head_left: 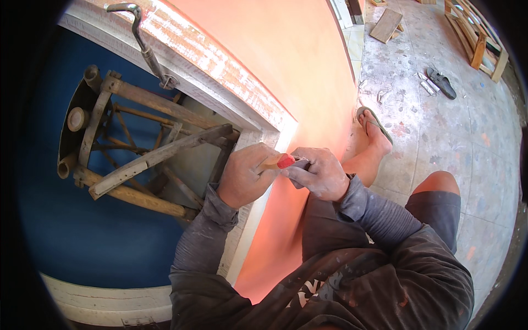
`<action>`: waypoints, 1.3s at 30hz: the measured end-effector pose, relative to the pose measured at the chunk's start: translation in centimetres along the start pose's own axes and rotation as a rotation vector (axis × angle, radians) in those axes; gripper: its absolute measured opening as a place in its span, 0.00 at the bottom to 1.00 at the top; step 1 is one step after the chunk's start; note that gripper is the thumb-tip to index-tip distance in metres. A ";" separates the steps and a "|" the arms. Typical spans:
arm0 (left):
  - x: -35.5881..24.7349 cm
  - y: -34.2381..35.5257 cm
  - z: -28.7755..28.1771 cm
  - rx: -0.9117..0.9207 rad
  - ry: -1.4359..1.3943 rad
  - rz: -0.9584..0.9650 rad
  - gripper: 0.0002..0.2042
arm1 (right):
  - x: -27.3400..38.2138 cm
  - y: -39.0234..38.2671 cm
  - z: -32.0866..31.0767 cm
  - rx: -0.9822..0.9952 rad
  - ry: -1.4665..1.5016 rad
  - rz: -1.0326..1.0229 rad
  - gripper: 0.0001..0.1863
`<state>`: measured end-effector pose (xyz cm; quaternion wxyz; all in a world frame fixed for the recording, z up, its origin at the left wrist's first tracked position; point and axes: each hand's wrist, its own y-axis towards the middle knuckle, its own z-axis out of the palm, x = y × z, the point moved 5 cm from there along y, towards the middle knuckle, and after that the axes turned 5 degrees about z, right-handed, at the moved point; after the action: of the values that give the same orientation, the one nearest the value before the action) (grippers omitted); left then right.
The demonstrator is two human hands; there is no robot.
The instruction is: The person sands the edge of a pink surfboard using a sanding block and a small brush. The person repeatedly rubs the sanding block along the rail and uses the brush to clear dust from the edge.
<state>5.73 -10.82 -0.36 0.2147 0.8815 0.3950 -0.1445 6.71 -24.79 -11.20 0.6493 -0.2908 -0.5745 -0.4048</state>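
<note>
My left hand (246, 175) is closed around a light wooden handle with a red end (284, 161); the rest of that tool is hidden in my fist. Close beside it, my right hand (324, 177) pinches a small, thin, dark piece (300, 161) between thumb and fingers, too small to make out. Both hands look dusty and meet in front of the window frame's white corner (275, 135). Whether the red end touches the right fingers I cannot tell.
A metal hook latch (144, 50) juts from the frame at upper left. Through the opening, a wooden stool-like frame (137, 110) lies tilted before a blue wall (110, 236). An orange wall (286, 60) runs beside me. A dark sandal (441, 82) and wooden pieces (386, 25) lie on the tiled floor.
</note>
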 end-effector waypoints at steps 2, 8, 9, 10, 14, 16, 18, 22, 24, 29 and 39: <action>0.1 -0.1 0.0 -0.064 -0.021 0.019 0.08 | -0.2 0.1 0.1 -0.002 -0.005 -0.021 0.11; 1.3 -0.7 -0.1 -0.175 -0.008 -0.104 0.06 | -2.1 1.1 0.7 0.059 0.162 -0.075 0.12; 1.6 -0.9 0.0 -0.169 -0.026 -0.124 0.06 | -2.1 1.0 0.8 0.063 0.177 -0.061 0.12; 1.4 -0.8 0.0 -0.149 -0.019 -0.105 0.06 | -2.1 0.9 0.8 0.067 0.192 -0.048 0.12; 0.4 -0.3 -0.1 -0.118 -0.046 -0.052 0.07 | -1.9 0.7 0.7 0.085 0.294 -0.010 0.12; -0.1 0.0 -0.2 -0.102 -0.068 -0.043 0.07 | -2.0 0.9 0.6 0.097 0.271 0.008 0.11; -0.3 0.1 -0.2 -0.061 -0.079 -0.042 0.05 | -2.8 1.0 0.5 0.100 0.277 0.003 0.11; 0.7 -0.2 -0.4 -0.153 -0.030 0.066 0.05 | -2.2 1.0 0.3 -0.021 0.019 -0.059 0.13; 0.9 -0.2 -0.6 -0.184 -0.016 0.088 0.06 | -2.4 1.1 0.0 -0.083 0.115 -0.068 0.15; -0.1 0.3 -0.9 -0.188 0.034 -0.022 0.07 | -1.3 1.1 -1.3 -0.220 0.113 -0.257 0.17; 0.9 -0.1 -0.3 -0.204 -0.065 0.098 0.06 | 1.8 -0.3 -2.5 -0.473 -0.455 -0.668 0.14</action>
<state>6.31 -10.03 -0.51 0.3225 0.8682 0.3570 -0.1215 7.76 -27.39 -9.89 0.2566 -0.3113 -0.6564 -0.6375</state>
